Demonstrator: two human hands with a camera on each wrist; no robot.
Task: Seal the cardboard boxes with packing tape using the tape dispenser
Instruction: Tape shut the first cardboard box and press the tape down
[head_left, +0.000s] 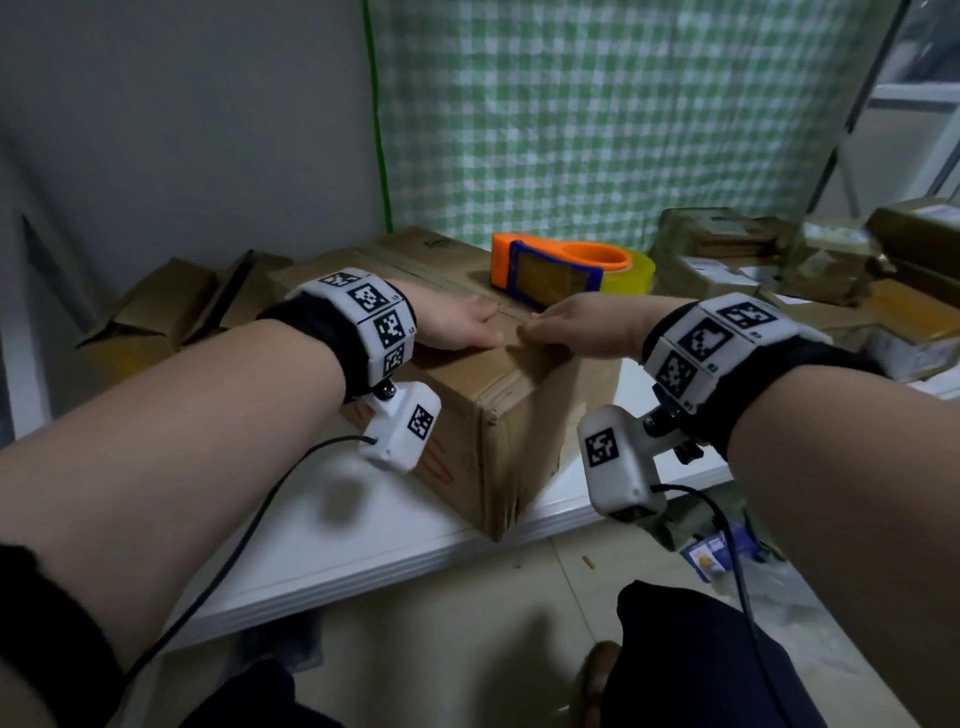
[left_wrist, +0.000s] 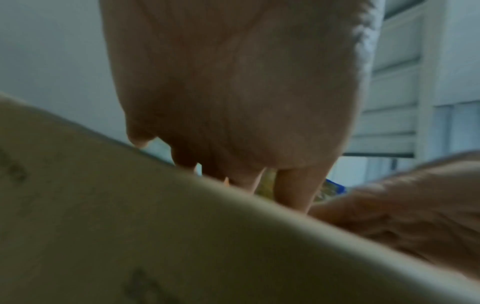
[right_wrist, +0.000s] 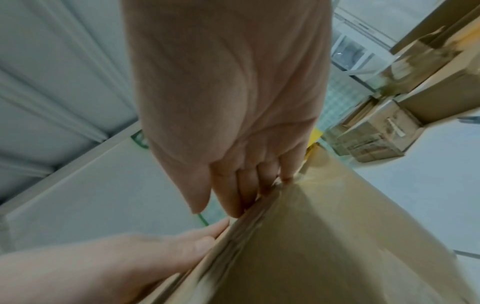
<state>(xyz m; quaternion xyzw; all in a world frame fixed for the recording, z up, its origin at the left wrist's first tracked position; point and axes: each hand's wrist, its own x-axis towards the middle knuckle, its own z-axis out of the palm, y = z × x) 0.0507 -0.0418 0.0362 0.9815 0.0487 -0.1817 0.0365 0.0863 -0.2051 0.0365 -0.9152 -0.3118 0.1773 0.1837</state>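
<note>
A brown cardboard box (head_left: 483, 431) stands on the white table, one corner toward me. On its far top lies an orange and blue tape dispenser (head_left: 550, 267) with a yellowish tape roll (head_left: 631, 273). My left hand (head_left: 457, 322) lies flat on the box top, fingers straight, at the centre seam. My right hand (head_left: 576, 325) rests beside it on the same top, fingers extended and pressing down near the near edge. The right wrist view shows the right hand's fingers (right_wrist: 246, 185) against the box edge (right_wrist: 311, 246) and the left hand (right_wrist: 155, 253) beside them. The left wrist view shows the left hand (left_wrist: 233, 102) above the box (left_wrist: 130, 236).
Flattened cardboard (head_left: 171, 306) lies at the table's back left. Several taped parcels (head_left: 810, 265) crowd the right side. A green checked curtain (head_left: 597, 104) hangs behind. The white table edge (head_left: 415, 551) runs in front, with floor and my legs below.
</note>
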